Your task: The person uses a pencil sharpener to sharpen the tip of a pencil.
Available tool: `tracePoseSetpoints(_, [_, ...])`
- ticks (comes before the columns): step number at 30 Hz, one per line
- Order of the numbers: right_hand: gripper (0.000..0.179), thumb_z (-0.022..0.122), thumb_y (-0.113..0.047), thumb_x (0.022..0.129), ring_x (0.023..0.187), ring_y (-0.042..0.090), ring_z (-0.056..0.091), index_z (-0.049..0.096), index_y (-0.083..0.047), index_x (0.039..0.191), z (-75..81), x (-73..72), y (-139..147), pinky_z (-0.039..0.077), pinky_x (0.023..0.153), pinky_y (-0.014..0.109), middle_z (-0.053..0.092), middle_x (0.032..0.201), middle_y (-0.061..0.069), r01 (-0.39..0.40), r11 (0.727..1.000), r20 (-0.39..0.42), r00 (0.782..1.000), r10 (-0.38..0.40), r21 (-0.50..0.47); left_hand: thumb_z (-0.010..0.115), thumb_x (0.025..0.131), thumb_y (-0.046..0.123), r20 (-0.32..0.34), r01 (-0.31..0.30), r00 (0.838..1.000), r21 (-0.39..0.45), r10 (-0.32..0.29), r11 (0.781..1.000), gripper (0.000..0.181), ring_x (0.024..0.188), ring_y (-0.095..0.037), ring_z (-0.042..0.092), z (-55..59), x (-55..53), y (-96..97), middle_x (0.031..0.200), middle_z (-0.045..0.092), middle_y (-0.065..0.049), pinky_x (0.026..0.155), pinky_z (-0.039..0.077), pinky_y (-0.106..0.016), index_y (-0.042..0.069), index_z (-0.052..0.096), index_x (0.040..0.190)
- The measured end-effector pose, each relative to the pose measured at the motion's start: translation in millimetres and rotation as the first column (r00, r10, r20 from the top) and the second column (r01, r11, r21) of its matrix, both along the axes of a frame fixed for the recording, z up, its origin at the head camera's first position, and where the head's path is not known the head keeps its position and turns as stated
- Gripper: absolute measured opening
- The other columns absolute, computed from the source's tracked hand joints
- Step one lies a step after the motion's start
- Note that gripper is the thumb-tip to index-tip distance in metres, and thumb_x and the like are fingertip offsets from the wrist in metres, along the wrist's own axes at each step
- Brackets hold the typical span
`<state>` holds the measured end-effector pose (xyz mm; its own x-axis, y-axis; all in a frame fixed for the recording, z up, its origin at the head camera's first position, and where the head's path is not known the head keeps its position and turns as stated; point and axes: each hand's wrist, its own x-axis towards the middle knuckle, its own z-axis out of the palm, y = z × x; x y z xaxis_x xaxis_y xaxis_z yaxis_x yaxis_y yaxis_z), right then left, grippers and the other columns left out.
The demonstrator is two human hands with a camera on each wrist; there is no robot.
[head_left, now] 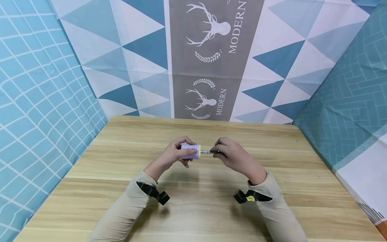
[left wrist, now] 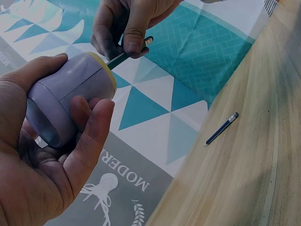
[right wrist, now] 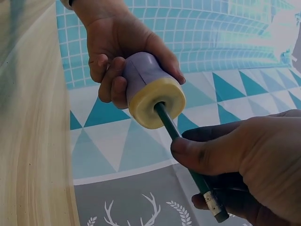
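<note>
My left hand (head_left: 169, 156) grips a lilac pencil sharpener (left wrist: 77, 80), fingers and thumb wrapped round its body. Its pale yellow end (right wrist: 146, 109) faces right. A dark green pencil (right wrist: 168, 120) with a metal band and an eraser sits with its front part in the hole of that end, so its tip is hidden. The right hand (head_left: 237, 157) pinches the pencil between thumb and fingers near the eraser end. Both hands are held above the wooden table (head_left: 193, 208), the sharpener and pencil lying in one roughly level line.
In the left wrist view a dark blue pencil (left wrist: 222, 128) lies on the tabletop. Patterned cloth walls (head_left: 145, 67) stand behind the table and at both sides. Each wrist carries a black camera mount, one of them the left mount (head_left: 163, 197).
</note>
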<state>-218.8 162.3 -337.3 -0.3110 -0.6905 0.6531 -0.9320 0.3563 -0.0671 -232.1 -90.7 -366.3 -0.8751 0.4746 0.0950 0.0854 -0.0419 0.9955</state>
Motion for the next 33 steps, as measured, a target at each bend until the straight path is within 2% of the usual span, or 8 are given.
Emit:
tracePoseSetpoints(4, [0.017, 0.078, 0.011, 0.077, 0.076, 0.021, 0.058, 0.071, 0.001, 0.089, 0.1, 1.2, 0.0, 0.054, 0.060, 0.027, 0.059, 0.083, 0.007, 0.021, 0.999, 0.008, 1.000, -0.021, 0.026, 0.069, 0.090, 0.007, 0.001, 0.005, 1.000, 0.001, -0.005, 1.000, 0.028, 0.059, -0.019, 0.060, 0.1, 0.4, 0.4, 0.088, 0.059, -0.017, 0.048, 0.059, -0.033, -0.007, 0.056, 0.111])
tracePoseSetpoints(10, [0.013, 0.070, 0.012, 0.084, 0.082, 0.024, 0.059, 0.069, 0.004, 0.095, 0.5, 2.1, -0.1, 0.056, 0.067, 0.032, 0.061, 0.089, 0.010, 0.061, 0.995, 0.072, 0.995, -0.067, 0.081, 0.070, 0.090, 0.008, -0.002, 0.005, 1.000, -0.003, -0.005, 1.000, 0.030, 0.060, -0.019, 0.060, -1.1, -0.5, 0.4, 0.091, 0.058, -0.018, 0.049, 0.059, -0.033, -0.007, 0.056, 0.111])
tracePoseSetpoints(17, [0.015, 0.063, 0.013, 0.089, 0.085, 0.024, 0.059, 0.067, 0.005, 0.100, 1.1, 4.0, -1.0, 0.055, 0.072, 0.034, 0.063, 0.092, 0.010, 0.108, 0.979, 0.180, 0.974, -0.139, 0.175, 0.070, 0.090, 0.008, -0.007, 0.005, 1.000, -0.007, -0.005, 1.000, 0.029, 0.059, -0.019, 0.060, -2.8, -0.9, 0.3, 0.089, 0.059, -0.017, 0.048, 0.059, -0.033, -0.006, 0.056, 0.110])
tracePoseSetpoints(22, [0.019, 0.059, 0.014, 0.091, 0.081, 0.018, 0.057, 0.068, 0.004, 0.105, 0.8, 5.3, -1.0, 0.054, 0.070, 0.031, 0.063, 0.091, 0.007, 0.087, 0.983, 0.244, 0.962, -0.126, 0.164, 0.071, 0.089, 0.008, -0.014, 0.005, 1.000, -0.009, -0.005, 1.000, 0.030, 0.057, -0.019, 0.059, -1.8, 0.2, 0.1, 0.086, 0.058, -0.016, 0.049, 0.060, -0.036, -0.007, 0.055, 0.111])
tracePoseSetpoints(25, [0.015, 0.064, 0.007, 0.091, 0.079, 0.016, 0.054, 0.069, 0.003, 0.105, -1.0, 5.4, -1.9, 0.051, 0.067, 0.029, 0.062, 0.090, 0.006, 0.060, 0.993, 0.224, 0.971, -0.081, 0.102, 0.071, 0.089, 0.009, -0.019, 0.000, 1.000, -0.005, 0.000, 1.000, 0.031, 0.057, -0.020, 0.059, -1.3, 0.7, -0.8, 0.087, 0.058, -0.017, 0.048, 0.060, -0.035, -0.006, 0.055, 0.111])
tracePoseSetpoints(28, [0.016, 0.073, 0.003, 0.086, 0.077, 0.016, 0.053, 0.069, 0.003, 0.102, -2.6, 3.6, -2.8, 0.050, 0.064, 0.029, 0.061, 0.088, 0.006, 0.025, 0.999, 0.161, 0.986, -0.033, 0.048, 0.071, 0.089, 0.009, -0.015, -0.007, 1.000, -0.003, 0.007, 1.000, 0.030, 0.057, -0.020, 0.060, -0.3, 0.5, -1.1, 0.088, 0.058, -0.018, 0.048, 0.059, -0.034, -0.005, 0.056, 0.110])
tracePoseSetpoints(33, [0.021, 0.079, 0.006, 0.079, 0.077, 0.018, 0.055, 0.069, 0.004, 0.097, -3.8, 0.8, -5.4, 0.052, 0.064, 0.029, 0.059, 0.087, 0.009, 0.000, 1.000, 0.068, 0.998, -0.001, 0.006, 0.073, 0.088, 0.010, -0.009, -0.003, 1.000, -0.004, 0.003, 1.000, 0.031, 0.058, -0.019, 0.060, 1.1, 0.8, -1.4, 0.090, 0.057, -0.018, 0.049, 0.060, -0.033, -0.004, 0.056, 0.110])
